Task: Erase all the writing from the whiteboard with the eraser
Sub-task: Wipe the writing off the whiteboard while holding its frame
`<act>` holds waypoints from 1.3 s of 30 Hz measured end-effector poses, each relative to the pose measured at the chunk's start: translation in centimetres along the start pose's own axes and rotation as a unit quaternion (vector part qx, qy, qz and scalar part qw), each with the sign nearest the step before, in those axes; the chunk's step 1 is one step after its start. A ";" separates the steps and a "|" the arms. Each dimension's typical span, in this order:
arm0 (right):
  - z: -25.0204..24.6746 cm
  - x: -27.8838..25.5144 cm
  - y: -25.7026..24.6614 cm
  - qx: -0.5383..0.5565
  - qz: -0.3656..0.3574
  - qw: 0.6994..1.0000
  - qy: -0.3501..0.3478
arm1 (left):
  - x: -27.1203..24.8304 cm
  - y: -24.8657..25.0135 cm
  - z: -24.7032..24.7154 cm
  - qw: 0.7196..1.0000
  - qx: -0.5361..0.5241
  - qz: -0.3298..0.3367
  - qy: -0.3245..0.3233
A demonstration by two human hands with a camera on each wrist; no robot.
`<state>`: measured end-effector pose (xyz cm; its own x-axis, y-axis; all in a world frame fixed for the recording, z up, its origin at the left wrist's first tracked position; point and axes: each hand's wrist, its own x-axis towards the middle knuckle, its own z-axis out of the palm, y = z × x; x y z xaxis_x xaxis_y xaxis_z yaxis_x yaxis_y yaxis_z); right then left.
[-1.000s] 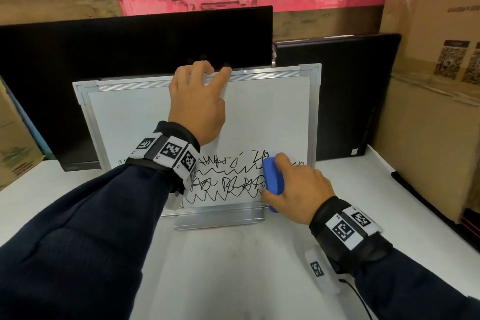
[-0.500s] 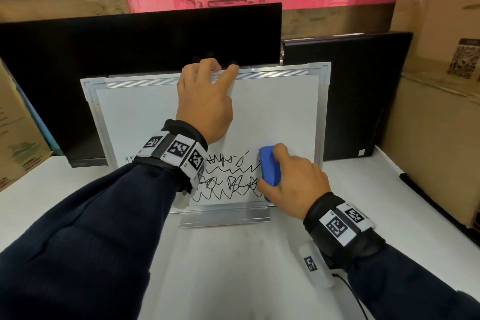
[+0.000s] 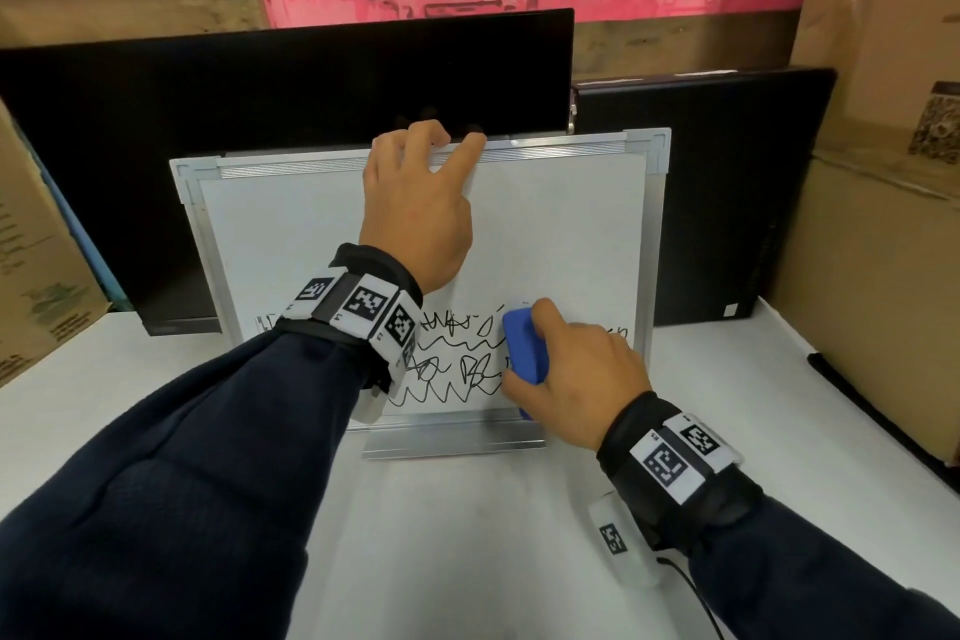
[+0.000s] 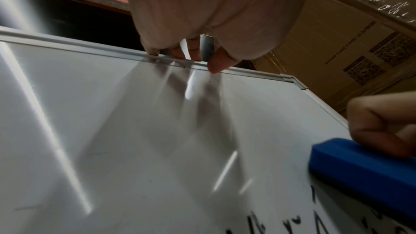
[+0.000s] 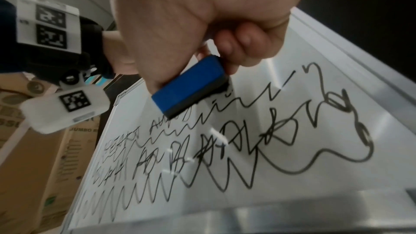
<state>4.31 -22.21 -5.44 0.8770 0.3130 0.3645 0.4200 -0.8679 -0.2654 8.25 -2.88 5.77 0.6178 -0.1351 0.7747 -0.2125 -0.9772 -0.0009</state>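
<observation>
A small whiteboard [image 3: 561,234] with an aluminium frame stands upright on the white table, leaning back on a black monitor. Its upper part is blank; black scribbles [image 3: 457,369] fill the lower band. My left hand [image 3: 415,203] grips the board's top edge [image 4: 94,49], fingers curled over it. My right hand [image 3: 576,379] holds a blue eraser [image 3: 524,348] pressed upright against the scribbles near the lower right. In the right wrist view the eraser [image 5: 189,86] sits at the top of the writing [image 5: 225,157]. The eraser [image 4: 364,170] also shows in the left wrist view.
Two black monitors [image 3: 291,130] [image 3: 727,182] stand behind the board. Cardboard boxes [image 3: 883,203] rise at the right and another box [image 3: 36,286] at the left. The board's tray ledge [image 3: 452,442] juts forward onto the white table [image 3: 457,546].
The right hand has slid the eraser a little to the left across the scribbles; the marks right of it have thinned. The left hand keeps its hold on the top edge.
</observation>
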 end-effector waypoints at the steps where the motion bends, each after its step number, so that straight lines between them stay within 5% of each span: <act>1: -0.2 0.3 0.0 0.007 0.002 1.000 0.024 | 0.0 0.0 0.0 1.000 0.000 0.001 0.002; 3: -0.5 0.7 0.1 0.016 0.009 0.999 0.044 | -0.1 0.1 0.1 1.000 0.002 0.003 0.006; 7: -0.1 0.1 -0.5 -0.014 0.006 0.999 -0.032 | 0.0 0.0 0.0 1.000 0.001 0.004 -0.002; 13: -0.5 0.7 -0.6 0.017 0.005 0.999 0.040 | -0.3 -0.2 -0.5 1.000 -0.006 0.019 -0.015; 18: 0.2 0.1 -0.9 0.000 -0.001 1.000 -0.011 | -1.4 -2.9 -1.2 0.997 -0.045 0.061 -0.012; 25: 0.3 1.0 -1.4 0.017 -0.001 0.999 0.032 | -7.4 -8.9 -1.7 0.988 -0.039 -0.118 0.092; 29: 1.2 0.3 -2.2 -0.008 -0.005 1.000 -0.016 | -11.9 -13.0 -1.7 0.937 -0.073 -0.313 0.134; 33: 0.5 1.1 -2.6 0.018 -0.005 0.999 0.039 | -15.4 -15.5 -0.7 0.854 -0.200 -0.474 0.081; 36: 1.1 0.8 -3.0 0.009 -0.004 1.000 0.013 | -16.6 -15.9 0.1 0.770 -0.348 -0.531 0.060; 39: 2.0 0.4 -3.3 -0.002 -0.009 1.000 -0.011 | -17.1 -15.1 0.5 0.755 -0.381 -0.532 0.041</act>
<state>3.73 -18.46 -6.23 0.8740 0.3368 0.3502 0.4350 -0.8635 -0.2553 1.27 14.08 -7.78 0.7029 0.7017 0.1165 -0.0215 -0.1428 0.9895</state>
